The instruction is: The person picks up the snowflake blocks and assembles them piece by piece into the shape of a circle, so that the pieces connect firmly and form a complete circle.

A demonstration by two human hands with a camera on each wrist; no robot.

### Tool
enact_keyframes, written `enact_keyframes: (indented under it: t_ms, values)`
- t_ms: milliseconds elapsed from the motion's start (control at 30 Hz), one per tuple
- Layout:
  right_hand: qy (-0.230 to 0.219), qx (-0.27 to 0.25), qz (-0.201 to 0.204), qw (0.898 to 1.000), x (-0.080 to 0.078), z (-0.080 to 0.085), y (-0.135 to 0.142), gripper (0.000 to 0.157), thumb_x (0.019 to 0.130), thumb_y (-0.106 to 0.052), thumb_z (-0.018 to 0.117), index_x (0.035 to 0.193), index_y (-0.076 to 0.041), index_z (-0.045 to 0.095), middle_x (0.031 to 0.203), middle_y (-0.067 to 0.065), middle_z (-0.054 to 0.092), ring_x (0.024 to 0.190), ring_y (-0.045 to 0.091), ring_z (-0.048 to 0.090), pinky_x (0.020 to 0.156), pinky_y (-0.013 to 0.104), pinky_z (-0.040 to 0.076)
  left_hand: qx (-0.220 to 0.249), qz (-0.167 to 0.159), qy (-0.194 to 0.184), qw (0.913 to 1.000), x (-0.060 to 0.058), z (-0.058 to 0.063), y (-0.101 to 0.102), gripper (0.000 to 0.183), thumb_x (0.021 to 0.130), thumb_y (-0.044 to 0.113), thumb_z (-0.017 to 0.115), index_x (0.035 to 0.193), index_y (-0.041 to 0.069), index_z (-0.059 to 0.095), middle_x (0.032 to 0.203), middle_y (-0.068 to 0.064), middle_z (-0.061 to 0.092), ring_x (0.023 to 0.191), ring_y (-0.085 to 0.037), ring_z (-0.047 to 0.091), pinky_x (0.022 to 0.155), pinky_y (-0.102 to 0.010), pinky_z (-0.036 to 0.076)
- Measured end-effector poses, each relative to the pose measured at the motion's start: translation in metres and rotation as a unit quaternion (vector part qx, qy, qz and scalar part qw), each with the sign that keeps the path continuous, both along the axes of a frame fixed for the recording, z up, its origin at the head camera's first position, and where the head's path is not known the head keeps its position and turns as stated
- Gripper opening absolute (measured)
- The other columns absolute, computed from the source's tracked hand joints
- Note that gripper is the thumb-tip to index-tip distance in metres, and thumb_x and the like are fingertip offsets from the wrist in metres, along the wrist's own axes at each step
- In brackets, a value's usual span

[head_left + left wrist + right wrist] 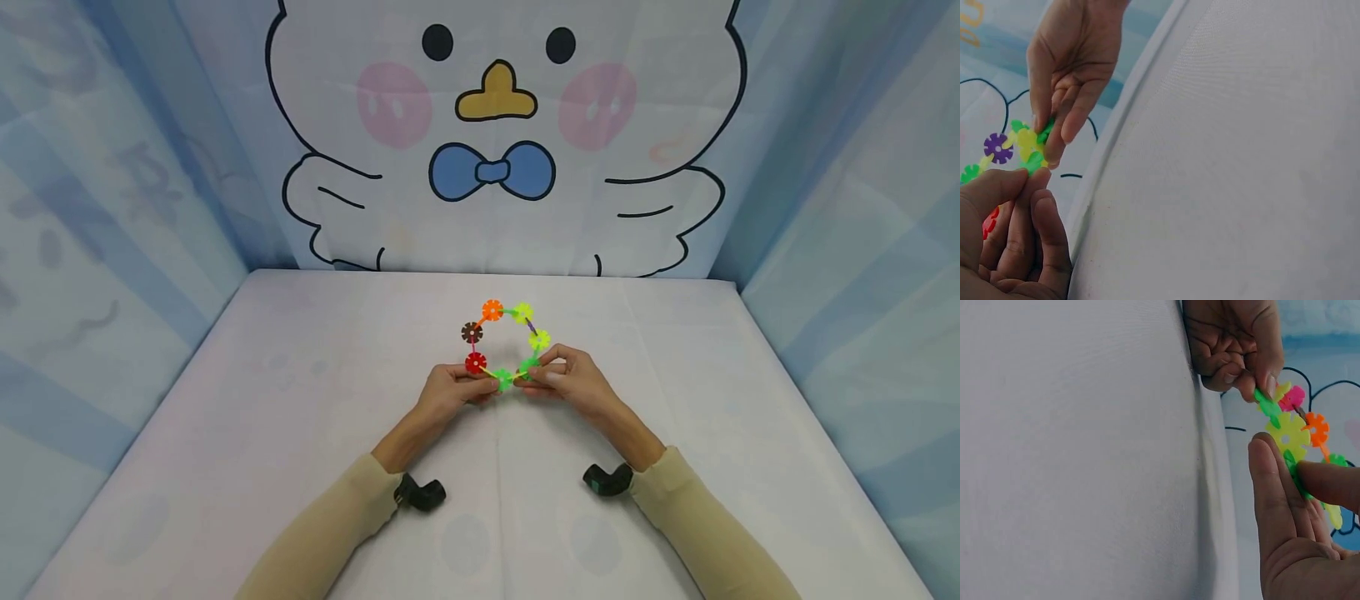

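A ring of interlocking plastic snowflake discs (492, 311) is held up above the table's middle. Orange, brown, red, green and yellow discs show face-on, joined by others seen edge-on. My left hand (450, 390) pinches a green disc (504, 380) at the ring's near side between thumb and fingers. With thumb and fingertips, my right hand (576, 380) pinches another green disc (1294, 474) at the near right. Between the two green discs sits a yellow disc (1289, 434), slotted edge to edge with them. In the left wrist view, a purple disc (999, 148) shows, while my left fingers partly hide a red one.
A white cloth covers the table (322, 467). Behind it hangs a backdrop (495, 233) with a cartoon figure, and blue-white curtains (112, 250) stand at both sides. Black wrist cameras (423, 495) sit near the sleeve cuffs.
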State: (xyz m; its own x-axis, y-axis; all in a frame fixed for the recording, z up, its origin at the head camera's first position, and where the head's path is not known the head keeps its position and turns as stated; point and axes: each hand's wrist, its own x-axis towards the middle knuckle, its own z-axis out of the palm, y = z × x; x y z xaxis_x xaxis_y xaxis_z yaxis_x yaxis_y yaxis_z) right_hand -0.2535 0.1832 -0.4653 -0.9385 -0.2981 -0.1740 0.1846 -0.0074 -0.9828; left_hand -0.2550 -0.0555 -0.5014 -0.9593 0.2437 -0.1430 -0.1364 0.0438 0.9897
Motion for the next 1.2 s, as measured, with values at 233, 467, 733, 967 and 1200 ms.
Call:
enact_keyframes:
  t_ms: [233,467,733,967,1200]
  values:
    - [-0.01,0.006,-0.017,1.0,-0.001,-0.002,-0.003,0.017,0.103,0.003,0.063,0.114,0.006,0.05,0.101,0.017,0.081,0.092,0.019,0.082,0.088,0.033,0.066,0.014,-0.031,-0.028,0.999,-0.003,0.002,-0.004,0.02,0.093,0.011,0.08,0.105,-0.005,0.078,0.081,0.003,0.078,0.074,-0.008,0.071,0.074,-0.022,0.061]
    - [-0.02,0.034,-0.011,0.999,-0.002,-0.006,-0.001,0.022,0.105,-0.002,0.062,0.12,0.008,0.051,0.108,0.027,0.079,0.094,0.022,0.082,0.089,0.034,0.066,-0.003,-0.077,-0.081,0.9937,-0.012,0.015,-0.029,0.033,0.107,0.024,0.066,0.121,-0.005,0.071,0.095,-0.005,0.08,0.074,-0.013,0.069,0.072,-0.023,0.063]
    - [-0.023,0.113,0.03,0.993,-0.002,-0.007,0.0,0.024,0.104,-0.007,0.067,0.119,0.006,0.055,0.095,0.018,0.082,0.079,0.019,0.081,0.077,0.032,0.067,-0.091,-0.089,-0.078,0.9888,-0.015,0.017,-0.044,0.028,0.107,0.022,0.065,0.115,-0.002,0.076,0.082,0.001,0.079,0.054,-0.007,0.051,0.05,-0.018,0.045]
    - [-0.023,0.133,0.057,0.989,-0.004,-0.01,0.004,0.025,0.104,-0.007,0.067,0.119,0.009,0.056,0.093,0.017,0.08,0.074,0.017,0.079,0.074,0.033,0.068,-0.129,-0.107,-0.073,0.9831,-0.015,0.014,-0.047,0.028,0.106,0.025,0.067,0.11,-0.001,0.077,0.079,0.0,0.077,0.053,-0.007,0.053,0.049,-0.018,0.045]
    - [-0.022,0.149,0.061,0.987,-0.004,-0.012,0.006,0.027,0.103,-0.007,0.068,0.121,0.01,0.057,0.094,0.016,0.079,0.072,0.016,0.077,0.072,0.032,0.067,-0.148,-0.125,-0.078,0.9778,-0.013,0.014,-0.045,0.026,0.105,0.023,0.067,0.108,0.0,0.078,0.077,0.0,0.077,0.051,-0.008,0.054,0.048,-0.018,0.045]
